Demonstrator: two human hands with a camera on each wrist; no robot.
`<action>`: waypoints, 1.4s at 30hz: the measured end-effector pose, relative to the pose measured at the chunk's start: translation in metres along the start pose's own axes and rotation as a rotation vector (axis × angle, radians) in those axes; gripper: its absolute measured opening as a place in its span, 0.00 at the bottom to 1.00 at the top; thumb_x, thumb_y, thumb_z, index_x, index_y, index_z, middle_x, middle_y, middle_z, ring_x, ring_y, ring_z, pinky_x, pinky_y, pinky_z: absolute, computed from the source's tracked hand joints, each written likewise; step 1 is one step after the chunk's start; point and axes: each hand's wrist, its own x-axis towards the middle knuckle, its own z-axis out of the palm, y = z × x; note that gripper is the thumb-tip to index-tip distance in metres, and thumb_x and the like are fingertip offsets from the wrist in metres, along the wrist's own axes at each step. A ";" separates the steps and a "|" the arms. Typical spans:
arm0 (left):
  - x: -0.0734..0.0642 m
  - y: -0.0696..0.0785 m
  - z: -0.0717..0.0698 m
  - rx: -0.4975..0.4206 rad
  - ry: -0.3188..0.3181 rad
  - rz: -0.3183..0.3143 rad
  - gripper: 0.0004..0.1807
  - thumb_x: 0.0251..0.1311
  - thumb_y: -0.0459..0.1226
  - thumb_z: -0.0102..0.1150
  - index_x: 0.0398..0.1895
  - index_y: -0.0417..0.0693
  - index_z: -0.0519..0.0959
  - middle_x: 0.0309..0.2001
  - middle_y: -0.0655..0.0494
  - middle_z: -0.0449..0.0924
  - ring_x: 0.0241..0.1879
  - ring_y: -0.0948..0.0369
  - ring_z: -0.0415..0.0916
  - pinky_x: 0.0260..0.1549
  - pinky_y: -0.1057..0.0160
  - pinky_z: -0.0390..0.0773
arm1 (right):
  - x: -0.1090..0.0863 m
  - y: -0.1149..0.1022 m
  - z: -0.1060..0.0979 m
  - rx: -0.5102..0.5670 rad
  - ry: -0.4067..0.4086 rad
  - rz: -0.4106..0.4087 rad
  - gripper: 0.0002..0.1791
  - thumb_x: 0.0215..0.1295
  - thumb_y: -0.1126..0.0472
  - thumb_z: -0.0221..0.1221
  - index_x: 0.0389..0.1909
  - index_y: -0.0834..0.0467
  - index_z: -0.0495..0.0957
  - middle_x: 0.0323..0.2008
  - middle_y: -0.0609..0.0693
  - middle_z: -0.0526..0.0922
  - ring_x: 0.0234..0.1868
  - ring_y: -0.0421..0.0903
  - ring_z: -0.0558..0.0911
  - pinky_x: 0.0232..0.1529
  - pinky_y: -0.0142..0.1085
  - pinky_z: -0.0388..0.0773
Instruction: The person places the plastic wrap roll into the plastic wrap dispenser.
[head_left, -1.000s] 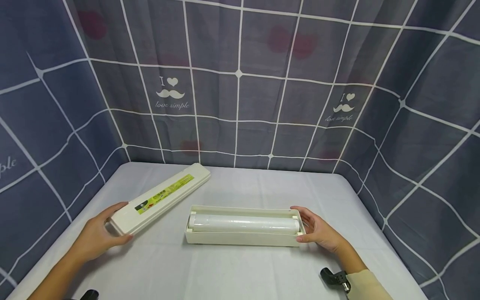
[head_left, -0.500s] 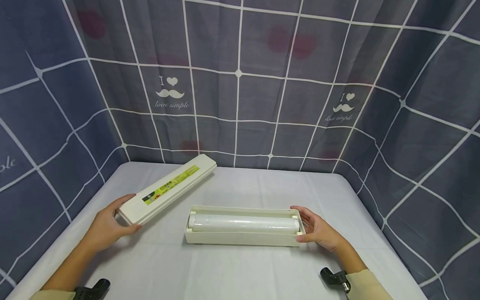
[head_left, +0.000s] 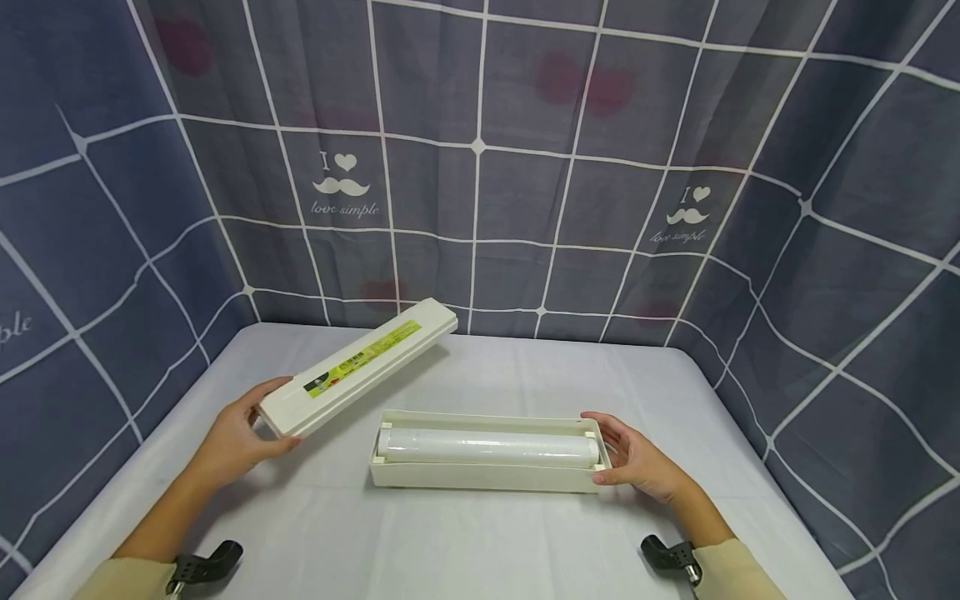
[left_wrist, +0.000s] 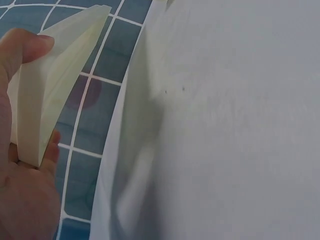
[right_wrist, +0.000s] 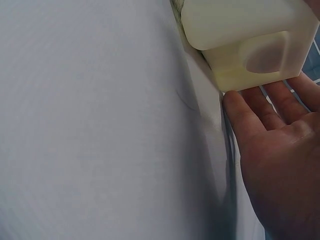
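A person's left grip (head_left: 234,442) pinches one end of a long white lid (head_left: 367,372) between thumb and fingers, holding it aslant over a bench (head_left: 480,542) covered in white cloth. The lid reaches forward and rightward from that grip, its green label (head_left: 362,359) facing up and its shadow falling on the cloth beneath. Taking it by the end alone seems meant to leave the rest of its length unobstructed, though so one-sided a hold likely lets the far end swing. Between the two grips, well apart from the left and touching the right, a matching white box (head_left: 483,478) rests flat, its top uncovered. The right grip (head_left: 639,468) spans the box's right end, thumb on the near wall and fingers on the far side, a hold that appears intended to steady it rather than raise it. Inside, running leftward from that grip, a glossy white roll (head_left: 487,447) lies lengthwise, as if the long, narrow box were shaped to keep it from rolling sideways. With the right grip kept to the outer end, nothing covers the roll. Ahead of both grips, beyond the bench, hangs a dark checked curtain (head_left: 427,183).
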 end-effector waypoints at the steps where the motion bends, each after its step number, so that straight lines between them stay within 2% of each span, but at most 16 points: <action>1: 0.001 0.001 0.001 0.000 -0.002 0.003 0.51 0.43 0.35 0.83 0.74 0.45 0.67 0.68 0.37 0.71 0.57 0.86 0.58 0.52 0.91 0.55 | 0.000 0.000 0.000 0.000 -0.001 -0.001 0.57 0.52 0.71 0.74 0.77 0.72 0.48 0.73 0.73 0.59 0.64 0.34 0.75 0.60 0.31 0.80; 7: 0.004 0.007 0.005 -0.047 -0.018 0.014 0.51 0.43 0.34 0.83 0.74 0.47 0.67 0.67 0.39 0.72 0.58 0.85 0.59 0.54 0.90 0.56 | 0.000 0.000 0.000 0.005 -0.008 -0.003 0.57 0.52 0.72 0.74 0.77 0.72 0.47 0.73 0.75 0.57 0.64 0.34 0.75 0.60 0.30 0.80; 17: 0.011 0.024 0.017 -0.175 -0.055 0.078 0.51 0.40 0.27 0.82 0.73 0.46 0.69 0.67 0.41 0.72 0.59 0.78 0.65 0.58 0.89 0.61 | -0.001 0.001 -0.001 0.012 -0.012 -0.012 0.56 0.52 0.72 0.74 0.77 0.70 0.49 0.73 0.75 0.56 0.66 0.34 0.74 0.60 0.32 0.81; 20: 0.012 0.028 0.020 -0.211 -0.067 0.094 0.51 0.40 0.25 0.82 0.73 0.46 0.69 0.67 0.45 0.72 0.59 0.76 0.66 0.58 0.88 0.62 | -0.001 0.001 -0.001 0.012 -0.012 -0.013 0.56 0.52 0.73 0.74 0.78 0.70 0.49 0.74 0.75 0.57 0.66 0.34 0.74 0.60 0.32 0.81; 26: 0.016 0.033 0.027 -0.290 -0.094 0.147 0.52 0.38 0.21 0.80 0.73 0.43 0.69 0.66 0.61 0.73 0.59 0.74 0.68 0.58 0.85 0.66 | -0.001 0.000 -0.001 -0.001 -0.006 -0.006 0.57 0.51 0.72 0.74 0.78 0.70 0.49 0.74 0.75 0.57 0.66 0.34 0.74 0.60 0.32 0.81; 29: 0.018 0.036 0.030 -0.333 -0.118 0.163 0.52 0.38 0.20 0.79 0.73 0.42 0.69 0.66 0.65 0.72 0.59 0.73 0.69 0.58 0.83 0.68 | -0.001 0.000 -0.002 -0.004 -0.004 -0.003 0.57 0.51 0.72 0.74 0.78 0.70 0.49 0.74 0.75 0.57 0.67 0.35 0.74 0.60 0.31 0.80; 37: 0.023 0.045 0.040 -0.406 -0.177 0.228 0.52 0.36 0.18 0.77 0.73 0.40 0.68 0.68 0.54 0.74 0.59 0.69 0.70 0.58 0.80 0.70 | 0.001 0.001 -0.003 0.004 -0.006 -0.008 0.58 0.50 0.73 0.75 0.78 0.70 0.48 0.74 0.74 0.57 0.67 0.35 0.74 0.61 0.31 0.80; 42: 0.025 0.051 0.046 -0.420 -0.213 0.266 0.51 0.37 0.20 0.78 0.72 0.40 0.69 0.68 0.47 0.73 0.60 0.68 0.71 0.59 0.80 0.69 | 0.001 0.002 -0.003 0.012 -0.017 -0.011 0.58 0.51 0.73 0.74 0.78 0.71 0.47 0.74 0.76 0.57 0.65 0.34 0.75 0.60 0.32 0.81</action>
